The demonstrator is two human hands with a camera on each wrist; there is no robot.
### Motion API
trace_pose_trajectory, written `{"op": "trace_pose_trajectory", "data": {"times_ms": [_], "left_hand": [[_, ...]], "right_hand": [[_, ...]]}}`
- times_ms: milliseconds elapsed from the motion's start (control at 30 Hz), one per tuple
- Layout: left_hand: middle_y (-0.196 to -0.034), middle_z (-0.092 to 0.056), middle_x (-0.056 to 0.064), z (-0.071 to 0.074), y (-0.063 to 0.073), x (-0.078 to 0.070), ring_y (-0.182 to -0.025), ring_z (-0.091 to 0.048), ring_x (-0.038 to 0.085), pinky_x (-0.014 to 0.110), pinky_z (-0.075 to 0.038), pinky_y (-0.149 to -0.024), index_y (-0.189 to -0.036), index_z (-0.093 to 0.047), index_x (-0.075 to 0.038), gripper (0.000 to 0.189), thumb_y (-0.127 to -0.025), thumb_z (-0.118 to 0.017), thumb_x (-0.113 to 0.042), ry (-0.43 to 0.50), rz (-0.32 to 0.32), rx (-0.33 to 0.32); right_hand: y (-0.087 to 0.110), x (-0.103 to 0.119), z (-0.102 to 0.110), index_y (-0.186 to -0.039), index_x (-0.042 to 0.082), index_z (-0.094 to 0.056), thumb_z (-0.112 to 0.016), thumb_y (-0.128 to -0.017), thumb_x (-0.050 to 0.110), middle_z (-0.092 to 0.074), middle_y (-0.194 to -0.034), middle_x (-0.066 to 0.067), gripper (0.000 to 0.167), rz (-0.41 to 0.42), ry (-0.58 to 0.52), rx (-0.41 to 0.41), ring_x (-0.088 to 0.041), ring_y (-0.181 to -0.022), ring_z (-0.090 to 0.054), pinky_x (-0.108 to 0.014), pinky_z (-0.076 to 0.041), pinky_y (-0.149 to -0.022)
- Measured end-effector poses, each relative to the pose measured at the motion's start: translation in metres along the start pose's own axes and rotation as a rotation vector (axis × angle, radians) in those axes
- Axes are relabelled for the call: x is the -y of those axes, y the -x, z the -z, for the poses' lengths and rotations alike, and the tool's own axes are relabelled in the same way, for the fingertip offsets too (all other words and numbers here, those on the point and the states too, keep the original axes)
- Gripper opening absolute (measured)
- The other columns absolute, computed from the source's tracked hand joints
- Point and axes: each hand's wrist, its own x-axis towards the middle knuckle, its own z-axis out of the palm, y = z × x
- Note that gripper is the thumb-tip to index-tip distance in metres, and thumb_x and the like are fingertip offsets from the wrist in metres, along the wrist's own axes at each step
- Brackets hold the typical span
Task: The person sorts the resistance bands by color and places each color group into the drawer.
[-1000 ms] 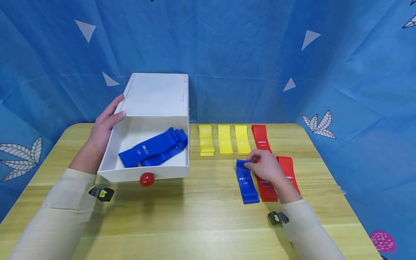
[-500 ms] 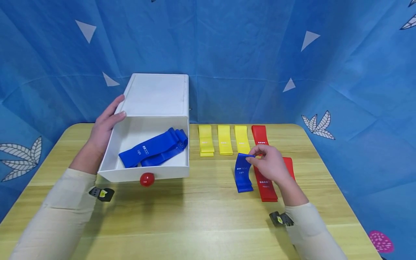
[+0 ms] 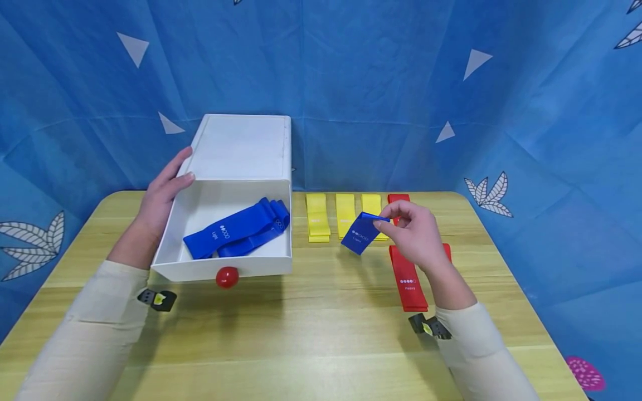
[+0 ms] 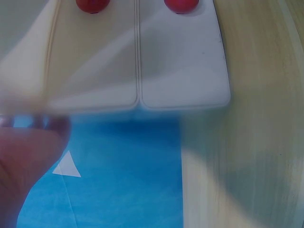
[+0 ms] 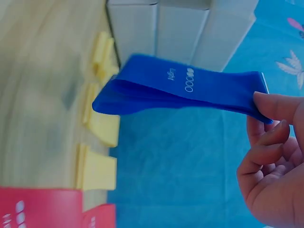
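My right hand (image 3: 417, 235) pinches one end of a blue resistance band (image 3: 361, 235) between thumb and fingers, above the table. In the right wrist view this folded loop (image 5: 166, 83) is marked "Light" and its far end hangs free. Against the left side of a white drawer box (image 3: 241, 145) rests my left hand (image 3: 159, 203), with extended fingers and the thumb near the front edge. The top drawer (image 3: 185, 270), with a red knob (image 3: 227, 277), is pulled out. Inside it lie blue bands (image 3: 230, 225), overlapping.
Three yellow bands (image 3: 318, 220) lie in a row right of the box, the rightmost partly behind the held band. Red bands (image 3: 408, 281) lie below and behind my right hand. Lower drawers show red knobs (image 4: 181, 4) in the left wrist view. A blue curtain (image 3: 381, 111) hangs behind the table.
My right hand has lifted the blue band off the table, beside the red bands, and carried it up and leftward toward the yellow ones. The left hand and drawer stay still.
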Motion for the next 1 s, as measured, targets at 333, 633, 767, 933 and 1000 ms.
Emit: {"op": "trace_pose_trajectory", "data": {"times_ms": [333,633,767,933,1000], "left_hand": [[-0.161,-0.023,0.0,0.002,-0.001,0.001,-0.135,-0.037,0.03,0.026,-0.055,-0.081,-0.156,-0.027,-0.047,0.062,-0.1,-0.054,-0.045,0.002,-0.005,0.005],[-0.161,-0.024,0.001,0.003,-0.001,0.001,-0.134,-0.038,0.03,0.027,-0.055,-0.081,-0.156,-0.027,-0.047,0.061,-0.1,-0.054,-0.044,0.006,-0.007,0.01],[-0.161,-0.024,0.001,0.003,-0.001,0.001,-0.134,-0.038,0.03,0.028,-0.055,-0.08,-0.156,-0.027,-0.047,0.061,-0.1,-0.054,-0.044,0.008,-0.003,0.01],[-0.161,-0.023,0.0,0.002,-0.001,0.001,-0.134,-0.038,0.03,0.028,-0.055,-0.08,-0.156,-0.027,-0.047,0.061,-0.101,-0.054,-0.044,0.008,-0.002,0.011],[-0.161,-0.023,0.001,0.002,-0.001,0.001,-0.133,-0.038,0.03,0.028,-0.055,-0.08,-0.156,-0.027,-0.047,0.061,-0.101,-0.054,-0.044,0.009,-0.005,0.01]], "right_hand": [[-0.004,0.03,0.0,-0.097,0.009,-0.069,-0.075,-0.091,0.02,-0.057,-0.086,-0.009,0.014,0.065,-0.147,-0.085,-0.025,-0.058,-0.043,-0.031,-0.033,-0.045],[-0.01,0.051,0.002,-0.095,0.001,-0.071,-0.076,-0.09,0.009,-0.063,-0.076,-0.009,0.011,0.195,-0.399,-0.176,-0.02,-0.056,-0.043,-0.029,-0.04,-0.053],[-0.013,0.064,0.003,-0.093,0.003,-0.071,-0.076,-0.089,0.007,-0.064,-0.077,-0.01,0.008,0.208,-0.452,-0.201,-0.02,-0.061,-0.046,-0.027,-0.041,-0.056],[-0.02,0.085,0.007,-0.091,0.005,-0.072,-0.077,-0.088,0.006,-0.065,-0.079,-0.011,0.006,0.214,-0.502,-0.186,-0.02,-0.066,-0.05,-0.026,-0.04,-0.054],[-0.023,0.094,0.009,-0.09,0.007,-0.072,-0.077,-0.088,0.006,-0.065,-0.08,-0.012,0.005,0.225,-0.525,-0.175,-0.021,-0.067,-0.05,-0.026,-0.038,-0.053]]}}
